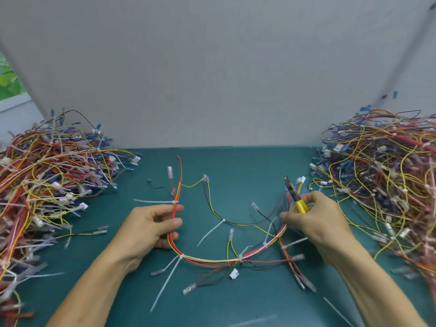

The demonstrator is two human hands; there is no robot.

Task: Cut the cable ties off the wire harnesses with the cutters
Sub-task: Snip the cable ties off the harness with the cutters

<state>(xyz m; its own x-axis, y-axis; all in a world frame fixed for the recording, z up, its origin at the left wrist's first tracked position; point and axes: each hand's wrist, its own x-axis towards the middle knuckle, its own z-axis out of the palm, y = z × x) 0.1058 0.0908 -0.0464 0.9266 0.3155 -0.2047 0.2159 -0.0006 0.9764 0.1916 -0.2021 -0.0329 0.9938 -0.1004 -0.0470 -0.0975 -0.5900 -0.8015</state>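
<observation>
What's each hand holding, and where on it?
Left hand: wire harness, near its left end. Right hand: cutters by the yellow handle, and the harness's other end.

No legible text or labels anywhere.

Yellow-handled cutters [297,199]; teal table [236,166]; white ties [211,231]

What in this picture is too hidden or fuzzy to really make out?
Head view only:
The cutters: tip blurred by motion, so whether it is open is unclear; the right hand covers the handles.
The wire harness: its stretch inside the left hand is hidden by fingers.
The left pile and right pile: cut off by the frame edges.
</observation>
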